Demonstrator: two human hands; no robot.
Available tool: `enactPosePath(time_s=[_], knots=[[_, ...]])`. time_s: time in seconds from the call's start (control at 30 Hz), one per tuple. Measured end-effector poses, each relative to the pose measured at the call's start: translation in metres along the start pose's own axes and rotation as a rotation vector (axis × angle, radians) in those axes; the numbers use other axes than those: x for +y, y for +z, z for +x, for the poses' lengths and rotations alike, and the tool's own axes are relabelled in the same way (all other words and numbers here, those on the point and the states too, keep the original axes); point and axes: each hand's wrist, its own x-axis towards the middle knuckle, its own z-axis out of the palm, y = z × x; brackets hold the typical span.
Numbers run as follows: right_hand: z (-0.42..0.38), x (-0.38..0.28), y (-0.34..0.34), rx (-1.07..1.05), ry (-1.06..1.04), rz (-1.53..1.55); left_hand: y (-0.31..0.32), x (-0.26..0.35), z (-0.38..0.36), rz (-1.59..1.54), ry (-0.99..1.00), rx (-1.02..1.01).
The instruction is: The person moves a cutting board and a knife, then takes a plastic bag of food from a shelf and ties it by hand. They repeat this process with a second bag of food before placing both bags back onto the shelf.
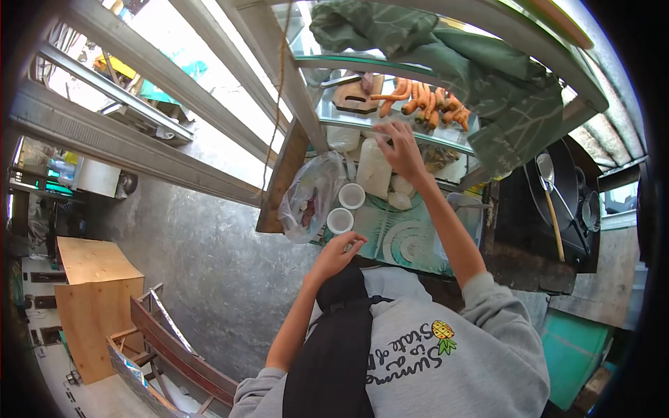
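Observation:
My left hand hovers just below two white round cups, its fingers loosely bent and nothing visible in them. The nearer cup and the farther cup stand upright on a patterned glass top. My right hand is raised in front of the glass shelf, fingers curved and apart, holding nothing I can see. Below it is a milky-white plastic container or bag, with small pale bundles beside it. Left of the cups sits a clear plastic bag with reddish contents.
Several carrots and a wooden board lie on the glass shelf. Green patterned cloth drapes over the frame. At the right are a dark pan and a ladle. A wooden bench and plywood box stand left.

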Motion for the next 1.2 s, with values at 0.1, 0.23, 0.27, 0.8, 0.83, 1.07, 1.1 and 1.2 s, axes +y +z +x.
enactPosePath(time_s=[0.1,0.23,0.27,0.8,0.83,1.07,1.1,1.2], knots=[[0.04,-0.012,0.023,-0.016,-0.057,-0.123,-0.026,0.009,-0.015,-0.02,0.073,0.056],[0.077,-0.018,0.033,0.143,0.069,-0.309,-0.055,0.022,-0.01,-0.089,0.153,0.144],[0.075,-0.02,0.034,0.12,0.081,-0.33,-0.061,0.025,-0.007,-0.118,0.179,0.158],[0.05,-0.012,-0.007,0.24,0.056,-0.297,-0.114,0.08,0.17,0.412,0.524,0.311],[0.047,-0.012,-0.009,0.235,0.034,-0.261,-0.114,0.077,0.185,0.446,0.542,0.316],[0.01,-0.021,-0.017,0.234,-0.024,-0.233,-0.12,0.086,0.238,0.835,0.407,0.398],[0.006,-0.022,-0.019,0.222,-0.036,-0.206,-0.12,0.091,0.242,0.921,0.332,0.351],[0.001,-0.024,-0.024,0.216,-0.027,-0.2,-0.126,0.103,0.25,1.137,0.2,0.239]])
